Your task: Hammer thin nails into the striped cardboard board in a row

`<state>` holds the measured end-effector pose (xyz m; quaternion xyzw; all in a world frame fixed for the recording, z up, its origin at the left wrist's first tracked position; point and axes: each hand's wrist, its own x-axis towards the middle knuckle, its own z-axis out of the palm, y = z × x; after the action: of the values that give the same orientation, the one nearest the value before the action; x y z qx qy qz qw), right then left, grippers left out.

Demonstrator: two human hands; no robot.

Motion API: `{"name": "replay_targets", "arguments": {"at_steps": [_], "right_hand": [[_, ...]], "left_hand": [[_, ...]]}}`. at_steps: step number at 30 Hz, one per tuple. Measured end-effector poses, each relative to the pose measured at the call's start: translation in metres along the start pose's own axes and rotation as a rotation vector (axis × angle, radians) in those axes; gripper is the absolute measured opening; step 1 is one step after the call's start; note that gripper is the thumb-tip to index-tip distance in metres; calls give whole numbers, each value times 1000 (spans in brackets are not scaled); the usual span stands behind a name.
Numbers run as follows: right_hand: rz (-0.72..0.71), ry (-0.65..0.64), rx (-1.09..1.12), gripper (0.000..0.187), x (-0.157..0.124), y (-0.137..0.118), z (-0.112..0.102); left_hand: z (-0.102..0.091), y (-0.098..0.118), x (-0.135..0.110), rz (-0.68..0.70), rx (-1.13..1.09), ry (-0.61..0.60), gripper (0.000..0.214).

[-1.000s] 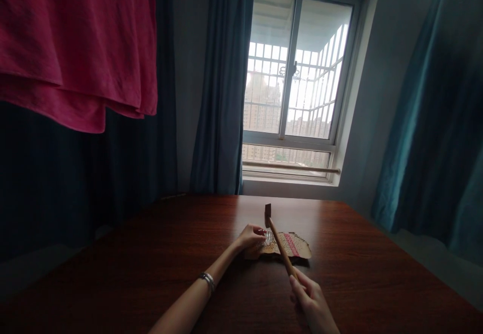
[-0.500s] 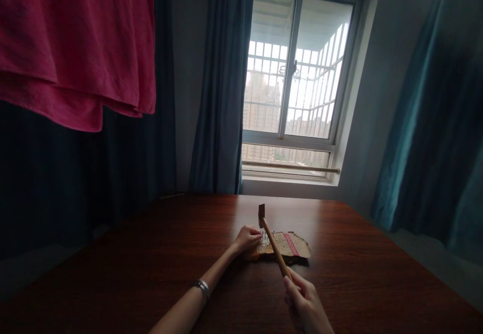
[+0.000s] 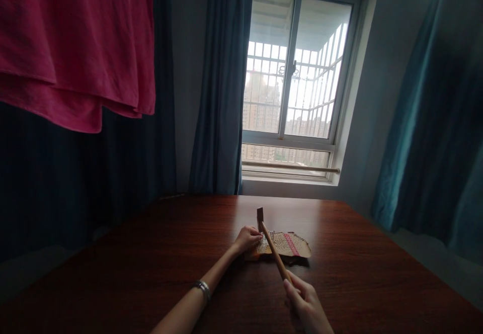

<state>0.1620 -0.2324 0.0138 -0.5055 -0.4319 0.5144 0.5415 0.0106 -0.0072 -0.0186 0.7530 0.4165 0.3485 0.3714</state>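
My right hand (image 3: pixel 305 301) is wrapped round the lower end of the wooden handle of a hammer (image 3: pixel 276 256). The hammer's dark head is over the fingertips of my left hand (image 3: pixel 247 238). That hand is closed in a pinch at the left end of a tan, cardboard-like piece (image 3: pixel 302 247) dotted with many small holes and crossed by a pink-red band. Several thin nails (image 3: pixel 272 235) stand upright in the piece beside my left fingers. The nail between my fingertips is tiny and mostly hidden by the fingers and the hammer head.
The piece lies on a reddish-brown wooden table (image 3: pixel 181 243). Beyond the table are a barred window (image 3: pixel 289 72) and blue curtains (image 3: pixel 221 87). A pink cloth (image 3: pixel 83 47) hangs at the upper left.
The hammer head has come down slightly and to the left, closer to my left fingertips. My left hand stays in the same place.
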Motion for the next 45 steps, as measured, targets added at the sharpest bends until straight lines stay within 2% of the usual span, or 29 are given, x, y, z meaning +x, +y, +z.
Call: {"name": "replay_targets", "arguments": {"at_steps": [3, 9, 16, 23, 29, 31, 34, 37, 42, 45], "right_hand": [[-1, 28, 5, 72, -2, -4, -1], [-57, 3, 6, 59, -9, -17, -4], [13, 11, 1, 68, -12, -22, -10], [30, -21, 5, 73, -19, -32, -18], [51, 66, 26, 76, -20, -26, -28], [11, 122, 28, 74, -17, -18, -33], [-114, 291, -46, 70, -8, -3, -46], [-185, 460, -187, 66, 2, 8, -69], [-143, 582, -423, 61, 17, 12, -116], [-104, 637, -590, 60, 18, 10, -134]], "left_hand": [[1, -3, 1, 85, 61, 13, 26], [2, -6, 1, 154, 101, 18, 23], [2, -1, -2, 130, 154, 24, 21], [1, 4, -5, 129, 108, 32, 23], [1, 10, -7, 75, 109, 37, 22], [2, 8, -7, 70, 101, 41, 22], [2, 5, -5, 66, 97, 44, 24], [2, 3, -5, 84, 85, 39, 24], [3, 4, -7, 123, 133, 22, 20], [3, 4, -7, 135, 166, 27, 19]]}}
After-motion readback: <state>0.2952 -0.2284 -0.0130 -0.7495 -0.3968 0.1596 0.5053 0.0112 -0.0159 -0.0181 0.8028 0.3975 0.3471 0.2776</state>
